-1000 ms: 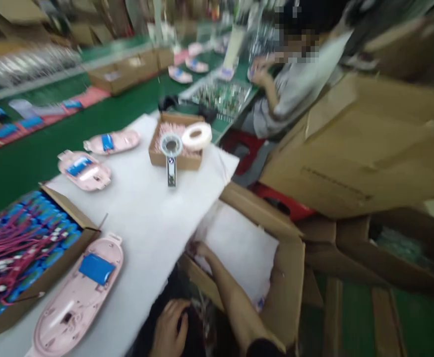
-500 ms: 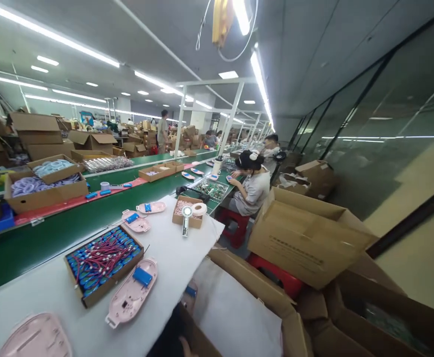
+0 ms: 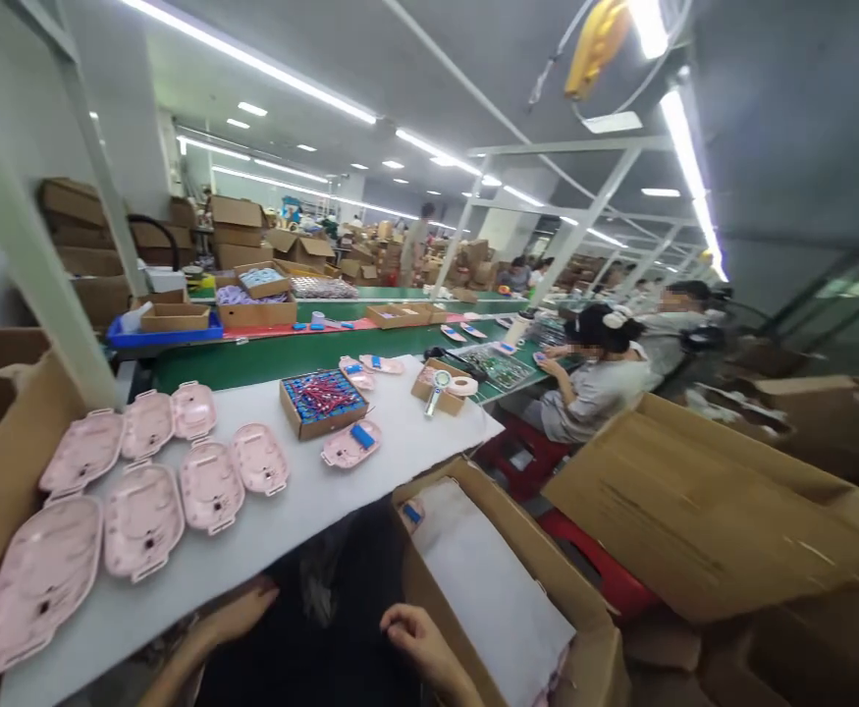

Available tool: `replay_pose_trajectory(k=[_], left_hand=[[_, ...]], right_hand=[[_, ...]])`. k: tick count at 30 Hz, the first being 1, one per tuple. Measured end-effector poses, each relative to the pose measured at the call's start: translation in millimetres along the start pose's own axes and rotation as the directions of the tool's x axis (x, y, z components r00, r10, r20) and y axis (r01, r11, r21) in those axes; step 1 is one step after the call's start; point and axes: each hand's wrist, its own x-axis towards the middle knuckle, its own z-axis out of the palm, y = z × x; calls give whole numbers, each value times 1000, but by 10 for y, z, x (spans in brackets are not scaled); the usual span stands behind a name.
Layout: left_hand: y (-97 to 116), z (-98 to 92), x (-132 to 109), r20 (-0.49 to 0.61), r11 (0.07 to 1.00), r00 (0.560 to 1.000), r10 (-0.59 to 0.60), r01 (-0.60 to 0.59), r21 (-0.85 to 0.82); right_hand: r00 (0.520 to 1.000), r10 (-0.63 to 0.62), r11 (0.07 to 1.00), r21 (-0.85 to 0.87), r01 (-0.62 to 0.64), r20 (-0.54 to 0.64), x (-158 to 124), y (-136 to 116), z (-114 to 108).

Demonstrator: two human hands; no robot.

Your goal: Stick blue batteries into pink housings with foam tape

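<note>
Both hands are low at the near edge. My left hand [image 3: 241, 614] lies on the near rim of the tabletop [image 3: 274, 525], fingers [image 3: 263, 595] released and stretched flat, holding nothing. The nearest pink plastic shell [image 3: 141, 518] lies far-left of it, apart, long axis running near to far. My right hand [image 3: 414, 636] hovers just beside the near-left wall of the open cardboard box [image 3: 547, 545], fingers clenched in a loose fist with nothing showing in them. The white foam sheet [image 3: 492, 589] inside the box lies to the right of that hand, its long axis running from far-left to near-right. The right hand is clearly the nearer one to it. A carton of blue batteries [image 3: 324, 401] sits farther back on the tabletop.
</note>
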Motion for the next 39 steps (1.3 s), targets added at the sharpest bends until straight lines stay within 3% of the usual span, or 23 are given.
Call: replay_pose_trajectory(k=[3,6,9,11,15,19,22,25,28,31,34,37,39], left_hand=[[-10,180,-147,28,999,999,-33,33,5],[88,212,-57,46,1000,999,-22,22,-9],[197,100,145,78,997,997,6,-1,-72],[263,33,236,99,993,994,36,-24,-119],[312,51,134,175,985,981,86,-57,-160],[261,63,-194,251,986,959,136,-107,-126],[284,2,-327,288,988,946,150,-150,-25],[432,8,-333,309,975,938,156,-196,106],[647,49,-326,297,949,939,175,-241,204],[814,-10,-390,305,927,929,211,-289,239],[863,-183,-475,223,929,937,268,-313,198],[795,-337,-467,-49,928,934,355,-346,136],[714,-382,-393,-234,909,878,417,-397,128]], right_hand=[[999,31,998,-59,-30,13,-153,-41,51],[998,51,951,-306,-38,34,-203,-471,24],[999,51,786,-617,-32,12,-232,-934,-59],[999,25,698,-715,-47,-41,-281,-1069,-93],[986,31,740,-660,-132,-162,-528,-896,-74],[983,110,846,-504,-171,-149,-931,-726,-56],[977,212,894,-399,-207,-31,-1122,-920,-115],[989,123,913,-399,-81,82,-1090,-1372,-251],[987,-101,890,-433,144,121,-771,-1917,-434],[962,-268,835,-487,256,46,-88,-2361,-650],[934,-320,757,-636,151,-158,882,-2608,-876],[922,-254,694,-719,-36,-293,1793,-2666,-1068],[936,-204,698,-713,-67,-287,2191,-2631,-1170]])
